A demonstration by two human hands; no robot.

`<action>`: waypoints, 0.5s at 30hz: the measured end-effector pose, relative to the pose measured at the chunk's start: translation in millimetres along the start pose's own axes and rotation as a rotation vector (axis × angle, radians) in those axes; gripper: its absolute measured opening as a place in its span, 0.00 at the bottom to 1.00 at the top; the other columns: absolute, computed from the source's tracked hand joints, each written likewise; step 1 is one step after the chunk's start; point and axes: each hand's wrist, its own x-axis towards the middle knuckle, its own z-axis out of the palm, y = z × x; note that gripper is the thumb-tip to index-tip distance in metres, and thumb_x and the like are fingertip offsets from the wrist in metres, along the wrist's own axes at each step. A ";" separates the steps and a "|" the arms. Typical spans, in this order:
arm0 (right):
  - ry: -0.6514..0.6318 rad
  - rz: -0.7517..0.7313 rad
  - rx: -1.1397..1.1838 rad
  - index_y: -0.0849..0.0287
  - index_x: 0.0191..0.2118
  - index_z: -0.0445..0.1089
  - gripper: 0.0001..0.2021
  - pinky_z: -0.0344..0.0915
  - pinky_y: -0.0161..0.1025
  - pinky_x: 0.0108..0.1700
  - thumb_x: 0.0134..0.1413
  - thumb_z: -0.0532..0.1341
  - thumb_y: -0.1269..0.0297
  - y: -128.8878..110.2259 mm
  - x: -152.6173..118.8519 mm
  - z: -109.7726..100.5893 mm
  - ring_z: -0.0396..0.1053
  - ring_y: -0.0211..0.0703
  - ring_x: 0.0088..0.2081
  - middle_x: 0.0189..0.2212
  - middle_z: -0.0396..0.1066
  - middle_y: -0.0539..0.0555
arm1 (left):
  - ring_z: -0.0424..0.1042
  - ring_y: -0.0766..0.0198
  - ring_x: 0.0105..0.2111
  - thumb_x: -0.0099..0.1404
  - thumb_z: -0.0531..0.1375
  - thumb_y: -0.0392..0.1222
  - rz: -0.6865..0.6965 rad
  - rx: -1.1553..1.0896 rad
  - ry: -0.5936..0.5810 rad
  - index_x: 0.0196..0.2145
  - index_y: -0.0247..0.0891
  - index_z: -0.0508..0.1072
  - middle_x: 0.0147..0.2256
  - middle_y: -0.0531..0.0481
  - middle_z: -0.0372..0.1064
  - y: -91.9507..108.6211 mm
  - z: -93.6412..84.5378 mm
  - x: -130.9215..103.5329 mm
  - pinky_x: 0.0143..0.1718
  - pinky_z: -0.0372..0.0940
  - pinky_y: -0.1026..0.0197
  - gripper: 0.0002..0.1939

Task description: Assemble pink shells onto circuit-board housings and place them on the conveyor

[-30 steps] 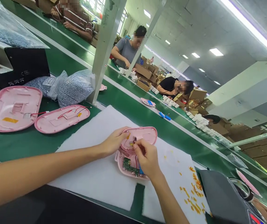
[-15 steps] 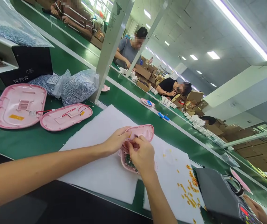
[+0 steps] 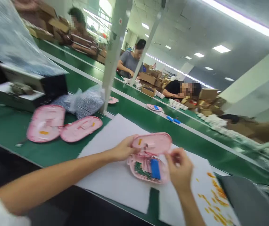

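My left hand point(image 3: 126, 149) grips the left end of a pink oval plastic cover point(image 3: 159, 142), its inner face towards me. A piece of amber tape and thin red wires show inside it. Just below, the matching pink shell point(image 3: 133, 172) rests on a white sheet, holding a green circuit board point(image 3: 140, 169) and a blue block point(image 3: 155, 169). Wires run between the two halves. My right hand point(image 3: 180, 168) is at the cover's right end, fingers curled and thumb close to the rim. Blur hides whether it touches the rim or holds anything small.
Amber tape pieces point(image 3: 215, 201) lie on the white sheet point(image 3: 110, 179) at right, beside a dark grey machine point(image 3: 247, 197). Two pink covers point(image 3: 46, 124) and bagged material point(image 3: 89, 102) lie left, near a metal post point(image 3: 113, 56). Co-workers sit across the green bench point(image 3: 134, 116).
My right hand has moved from inside the cover to its right end, uncovering the blue block. My left hand keeps its hold. The whole view has shifted.
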 end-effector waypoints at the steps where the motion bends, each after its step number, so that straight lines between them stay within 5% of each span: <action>1: 0.079 -0.105 -0.065 0.56 0.33 0.66 0.10 0.62 0.39 0.31 0.53 0.62 0.55 2.8 0.4 -10.6 0.64 0.41 0.28 0.29 0.68 0.52 | 0.69 0.62 0.34 0.51 0.60 0.34 0.021 0.070 -0.025 0.41 0.33 0.70 0.35 0.49 0.71 -0.1 -1.3 -1.6 0.34 0.64 0.64 0.17; 3: -0.001 -0.289 -0.193 0.55 0.45 0.70 0.17 0.66 0.45 0.42 0.50 0.64 0.55 10.2 0.4 -27.9 0.70 0.50 0.41 0.43 0.71 0.58 | 0.70 0.63 0.32 0.52 0.56 0.31 0.088 0.284 -0.155 0.40 0.34 0.72 0.32 0.50 0.71 1.9 -3.2 -5.3 0.33 0.64 0.65 0.16; 5: -0.315 -0.381 -0.237 0.50 0.57 0.65 0.31 0.64 0.48 0.50 0.46 0.67 0.52 16.2 -2.3 -35.8 0.67 0.55 0.52 0.55 0.67 0.58 | 0.72 0.62 0.36 0.54 0.52 0.27 0.161 0.499 -0.347 0.47 0.37 0.73 0.37 0.49 0.74 9.9 -1.4 -9.5 0.40 0.66 0.62 0.24; 7: -0.681 -0.329 -0.234 0.50 0.66 0.55 0.46 0.62 0.50 0.56 0.39 0.70 0.49 18.4 -7.6 -32.6 0.62 0.58 0.59 0.62 0.60 0.60 | 0.70 0.57 0.50 0.56 0.50 0.26 0.168 0.686 -0.518 0.56 0.41 0.68 0.51 0.46 0.71 25.1 4.2 -12.8 0.55 0.61 0.55 0.31; 10: -1.016 -0.143 -0.248 0.54 0.69 0.47 0.60 0.53 0.55 0.63 0.29 0.74 0.49 18.5 -13.7 -15.6 0.51 0.64 0.65 0.67 0.49 0.64 | 0.44 0.47 0.67 0.58 0.54 0.30 -0.081 0.898 -0.694 0.65 0.41 0.55 0.68 0.41 0.44 55.1 9.1 -9.9 0.66 0.40 0.40 0.37; 12: -1.097 -0.074 -0.232 0.54 0.69 0.48 0.59 0.52 0.56 0.62 0.28 0.74 0.52 19.7 -12.7 -6.3 0.54 0.65 0.63 0.65 0.52 0.65 | 0.39 0.44 0.68 0.57 0.59 0.36 -0.245 0.986 -0.717 0.67 0.41 0.51 0.69 0.39 0.34 72.5 1.7 3.2 0.65 0.42 0.37 0.41; 15: -1.099 -0.027 -0.168 0.51 0.67 0.54 0.51 0.58 0.52 0.58 0.33 0.71 0.52 26.9 1.2 -1.6 0.61 0.59 0.55 0.56 0.62 0.62 | 0.51 0.47 0.65 0.57 0.59 0.36 -0.198 1.090 -0.512 0.63 0.42 0.59 0.67 0.41 0.46 86.6 -31.5 44.7 0.65 0.49 0.44 0.36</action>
